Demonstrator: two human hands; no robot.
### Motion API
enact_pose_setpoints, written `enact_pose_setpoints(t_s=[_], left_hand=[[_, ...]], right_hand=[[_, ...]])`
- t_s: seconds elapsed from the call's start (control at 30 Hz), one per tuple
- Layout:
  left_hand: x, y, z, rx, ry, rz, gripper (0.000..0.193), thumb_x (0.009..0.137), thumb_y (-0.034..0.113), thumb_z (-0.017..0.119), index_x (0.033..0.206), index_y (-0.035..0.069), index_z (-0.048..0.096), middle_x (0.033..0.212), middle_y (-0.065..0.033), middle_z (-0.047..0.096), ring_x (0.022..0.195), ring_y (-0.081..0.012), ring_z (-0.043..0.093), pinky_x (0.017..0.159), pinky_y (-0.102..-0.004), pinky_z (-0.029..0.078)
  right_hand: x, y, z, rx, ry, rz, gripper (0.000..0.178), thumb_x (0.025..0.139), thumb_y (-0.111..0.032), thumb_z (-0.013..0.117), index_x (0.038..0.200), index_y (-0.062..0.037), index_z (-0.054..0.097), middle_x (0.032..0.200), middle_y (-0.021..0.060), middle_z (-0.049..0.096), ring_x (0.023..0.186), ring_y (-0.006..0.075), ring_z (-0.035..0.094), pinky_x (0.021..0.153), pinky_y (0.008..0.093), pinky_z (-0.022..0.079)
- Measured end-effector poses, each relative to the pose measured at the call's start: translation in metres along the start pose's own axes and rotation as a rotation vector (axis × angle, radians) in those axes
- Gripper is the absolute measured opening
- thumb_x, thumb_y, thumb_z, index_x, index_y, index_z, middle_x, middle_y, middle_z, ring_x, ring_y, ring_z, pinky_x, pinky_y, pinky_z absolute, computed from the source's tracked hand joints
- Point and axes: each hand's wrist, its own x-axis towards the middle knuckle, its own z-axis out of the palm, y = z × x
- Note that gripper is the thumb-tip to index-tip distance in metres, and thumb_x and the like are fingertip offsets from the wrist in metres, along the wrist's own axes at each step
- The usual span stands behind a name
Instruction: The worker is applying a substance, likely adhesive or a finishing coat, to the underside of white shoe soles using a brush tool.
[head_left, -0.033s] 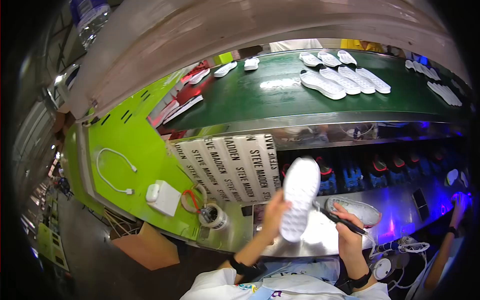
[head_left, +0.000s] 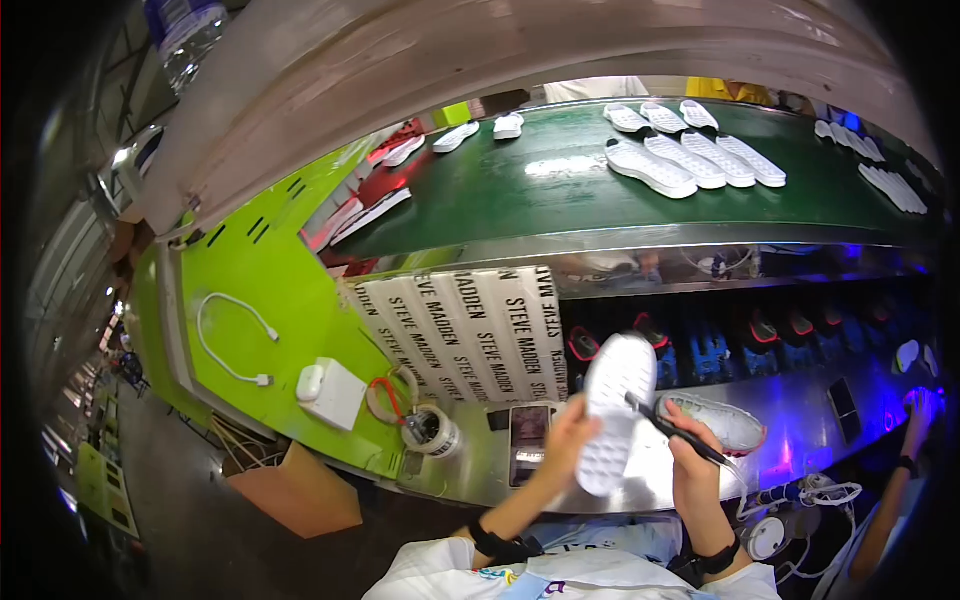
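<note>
My left hand (head_left: 570,440) grips a white shoe sole (head_left: 614,400) by its left edge, with its knobbly face showing. My right hand (head_left: 694,460) is closed round a black pen-shaped tool (head_left: 676,428) with a white cord. The tool's thin tip meets the sole's face in this view; whether it actually touches is unclear. Just behind my right hand, a second, greyish-white sole (head_left: 735,425) lies on the metal bench (head_left: 465,478).
A phone (head_left: 530,430), a round container (head_left: 432,432) and a patterned white box (head_left: 470,335) stand left. Beyond, several soles (head_left: 650,168) lie on a green conveyor (head_left: 480,210). A co-worker's hand (head_left: 920,408) is at far right; an open carton (head_left: 300,490) stands lower left.
The sole in my left hand has shifted a little to the right and down and turned more toward the tool. The tool's tip now overlaps the sole. The phone shows more.
</note>
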Motion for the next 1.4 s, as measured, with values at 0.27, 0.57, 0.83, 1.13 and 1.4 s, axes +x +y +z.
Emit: enact_pose_setpoints(t_s=[0.27,0.57,0.83,1.13,1.4], left_hand=[[0.124,0.155,-0.062,0.753,0.331,0.732,0.022,0.094,0.014,0.041,0.095,0.001,0.059,0.087,-0.0086,0.060,0.076,-0.0173,0.054,0.071,-0.0324,0.044],[0.229,0.309,-0.298,1.783,1.037,0.018,0.035,0.077,0.012,0.054,0.111,0.005,0.059,0.111,-0.0190,0.060,0.103,-0.0334,0.058,0.088,-0.0455,0.045],[0.207,0.269,-0.183,1.994,1.097,0.155,0.075,0.070,0.028,0.073,0.128,-0.002,0.038,0.128,-0.0183,0.040,0.118,-0.0370,0.038,0.094,-0.0499,0.035],[0.168,0.253,-0.157,2.010,0.755,0.314,0.027,0.084,0.019,0.053,0.102,0.001,0.059,0.109,-0.0172,0.057,0.101,-0.0363,0.050,0.086,-0.0530,0.038],[0.019,-0.015,0.006,0.086,0.058,0.088,0.038,0.097,0.029,0.040,0.124,0.003,0.048,0.115,-0.0109,0.056,0.107,-0.0198,0.053,0.096,-0.0346,0.039]], right_hand=[[0.016,0.011,-0.029,0.475,0.171,0.143,0.028,0.087,-0.012,0.055,0.115,-0.0136,0.053,0.113,0.0105,0.058,0.104,0.0279,0.056,0.090,0.0449,0.046],[-0.003,-0.005,-0.053,0.477,0.192,0.075,0.032,0.087,-0.016,0.053,0.119,-0.0141,0.050,0.117,0.0147,0.056,0.106,0.0336,0.055,0.089,0.0488,0.046],[0.009,-0.002,-0.058,0.423,0.245,0.084,0.031,0.086,-0.013,0.055,0.117,-0.0119,0.054,0.111,0.0099,0.059,0.102,0.0298,0.057,0.087,0.0469,0.048],[0.010,0.010,-0.041,0.389,0.159,0.156,0.032,0.086,-0.012,0.056,0.117,-0.0097,0.051,0.111,0.0119,0.058,0.102,0.0279,0.056,0.090,0.0432,0.046],[0.012,0.012,-0.016,0.363,0.236,0.111,0.037,0.086,-0.011,0.057,0.121,-0.0037,0.047,0.111,0.0104,0.056,0.103,0.0214,0.053,0.094,0.0392,0.042]])
